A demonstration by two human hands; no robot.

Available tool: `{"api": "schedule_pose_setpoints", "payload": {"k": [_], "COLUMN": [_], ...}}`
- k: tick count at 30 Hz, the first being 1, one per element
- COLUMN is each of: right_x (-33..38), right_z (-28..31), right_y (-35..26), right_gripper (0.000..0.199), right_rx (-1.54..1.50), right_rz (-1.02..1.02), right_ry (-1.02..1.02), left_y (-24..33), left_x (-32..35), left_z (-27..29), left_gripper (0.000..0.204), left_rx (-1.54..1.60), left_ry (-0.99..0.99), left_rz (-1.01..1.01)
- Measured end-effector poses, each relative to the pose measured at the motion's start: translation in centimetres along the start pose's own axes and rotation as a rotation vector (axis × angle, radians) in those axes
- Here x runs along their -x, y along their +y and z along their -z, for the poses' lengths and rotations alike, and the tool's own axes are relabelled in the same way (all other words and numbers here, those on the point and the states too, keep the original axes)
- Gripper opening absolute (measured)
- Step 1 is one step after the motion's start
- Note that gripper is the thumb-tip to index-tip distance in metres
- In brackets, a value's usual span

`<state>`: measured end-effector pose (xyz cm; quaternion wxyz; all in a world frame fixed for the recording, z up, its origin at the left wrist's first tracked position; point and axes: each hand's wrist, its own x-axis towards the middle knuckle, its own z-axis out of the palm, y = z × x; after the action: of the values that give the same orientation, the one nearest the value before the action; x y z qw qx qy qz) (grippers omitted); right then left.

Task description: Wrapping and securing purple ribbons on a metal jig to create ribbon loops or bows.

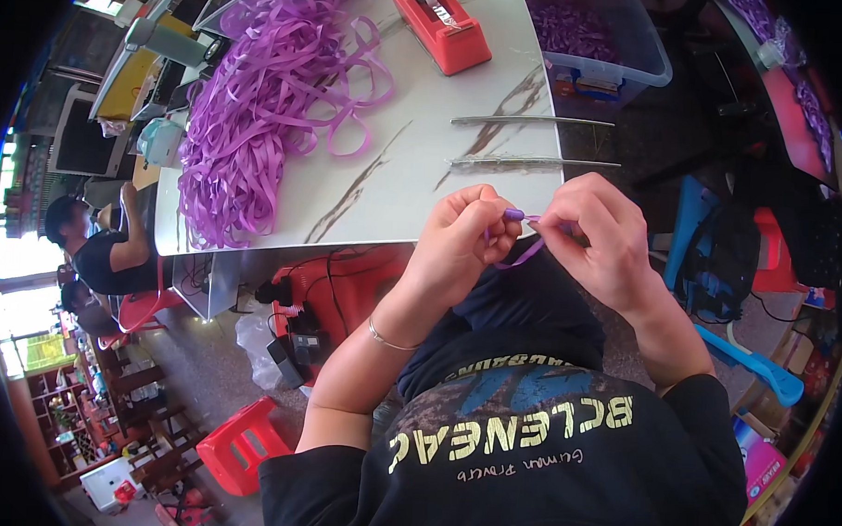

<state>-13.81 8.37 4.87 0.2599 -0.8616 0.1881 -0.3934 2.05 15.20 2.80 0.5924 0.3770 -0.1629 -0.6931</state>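
My left hand (468,229) is closed on a purple ribbon, with a small rolled purple piece (514,214) sticking out between thumb and fingers. My right hand (596,239) pinches the same purple ribbon (523,256) a short way to the right, and a loop of it hangs below both hands. Both hands are held above the near edge of the white marbled table (405,193). Beyond them, two thin metal rods (533,121) lie across the table's right edge. A large heap of purple ribbon (259,109) covers the table's left part.
A red tape dispenser (443,32) stands at the table's far side. Right of it is a clear plastic bin (622,71) with purple pieces inside. Below the table are a red stool (337,283) and cables. Another person (111,243) sits at far left.
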Motion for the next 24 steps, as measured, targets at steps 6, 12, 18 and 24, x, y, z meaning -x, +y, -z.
{"api": "schedule_pose_setpoints", "payload": {"k": [6,12,18,24], "right_x": [0.0,0.0,-0.2,0.2], "right_z": [-0.2,0.1,0.5,1.9], "right_y": [-0.1,-0.1,0.2,0.9], "right_gripper": [0.021,0.019,0.017,0.005], "right_rx": [0.067,0.211,0.279,-0.246], "right_rz": [0.018,0.121,0.147,-0.366], "right_ry": [0.026,0.028,0.027,-0.212], "left_y": [-0.2,-0.4,-0.5,-0.7], "left_x": [0.1,0.1,0.2,0.2], "left_z": [-0.2,0.2,0.1,-0.4], "left_gripper": [0.021,0.020,0.016,0.009], "left_rx": [-0.048,-0.020,-0.001,-0.465], "left_ry": [0.028,-0.008,-0.053,-0.192], "left_rz": [0.002,0.019,0.064,-0.287]}}
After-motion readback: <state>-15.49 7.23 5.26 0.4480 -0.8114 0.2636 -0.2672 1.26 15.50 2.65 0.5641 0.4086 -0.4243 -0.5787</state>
